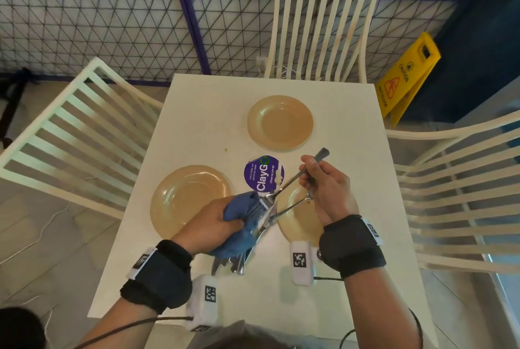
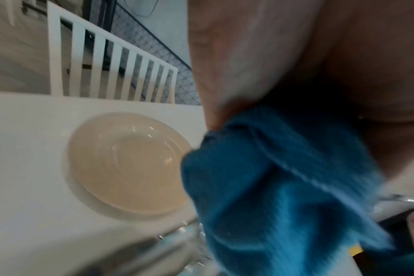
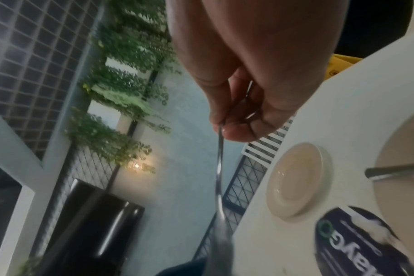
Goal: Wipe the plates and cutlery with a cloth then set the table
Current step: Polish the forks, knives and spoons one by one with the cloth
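Left hand (image 1: 213, 222) around blue cloth (image 1: 242, 225), fork (image 1: 292, 180) inside.

You stand at a white square table (image 1: 202, 112). Three white slatted chairs are around it: one at the left (image 1: 73, 135), one at the far side (image 1: 320, 33), one at the right (image 1: 461, 196). Behind the far chair a wire mesh fence with a blue frame (image 1: 118, 30) runs along a pale wall. A yellow wet-floor sign (image 1: 405, 78) stands far right, beside a dark blue wall. The floor is grey tile. In the right wrist view green climbing plants (image 3: 121, 82) hang on the mesh.
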The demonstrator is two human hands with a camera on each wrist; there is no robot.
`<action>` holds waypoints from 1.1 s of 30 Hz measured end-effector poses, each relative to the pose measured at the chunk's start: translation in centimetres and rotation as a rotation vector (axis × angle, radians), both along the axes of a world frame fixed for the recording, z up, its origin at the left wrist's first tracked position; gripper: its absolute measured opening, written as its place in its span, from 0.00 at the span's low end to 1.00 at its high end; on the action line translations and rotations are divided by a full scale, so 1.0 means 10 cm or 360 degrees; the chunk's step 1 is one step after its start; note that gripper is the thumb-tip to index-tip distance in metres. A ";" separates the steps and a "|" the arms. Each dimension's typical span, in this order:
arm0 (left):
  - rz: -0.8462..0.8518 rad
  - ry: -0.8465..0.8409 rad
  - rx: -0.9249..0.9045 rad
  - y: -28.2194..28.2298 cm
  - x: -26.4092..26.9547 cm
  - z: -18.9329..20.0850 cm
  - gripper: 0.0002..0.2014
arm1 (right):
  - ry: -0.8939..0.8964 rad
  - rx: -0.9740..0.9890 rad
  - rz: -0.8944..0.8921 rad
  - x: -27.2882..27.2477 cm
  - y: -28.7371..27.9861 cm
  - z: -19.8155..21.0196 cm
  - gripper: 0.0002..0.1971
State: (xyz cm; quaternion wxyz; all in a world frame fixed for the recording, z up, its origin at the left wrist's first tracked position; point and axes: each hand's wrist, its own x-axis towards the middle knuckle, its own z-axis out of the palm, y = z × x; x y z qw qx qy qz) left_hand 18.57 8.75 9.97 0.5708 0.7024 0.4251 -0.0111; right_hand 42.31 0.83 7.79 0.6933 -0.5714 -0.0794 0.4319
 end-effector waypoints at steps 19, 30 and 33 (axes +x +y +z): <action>0.0538 0.0120 0.0000 0.35 -0.95 -0.39 0.17 | -0.0593 -0.1139 0.0740 -0.99 0.46 -1.18 0.10; 0.0452 0.0097 -0.0020 0.18 -0.65 -0.35 0.18 | -0.1116 -0.1398 0.0597 -0.17 -0.20 -1.10 0.09; 0.0417 0.0087 0.0001 0.08 -0.49 -0.34 0.18 | -0.1297 -0.1679 0.0578 0.23 -0.50 -1.13 0.12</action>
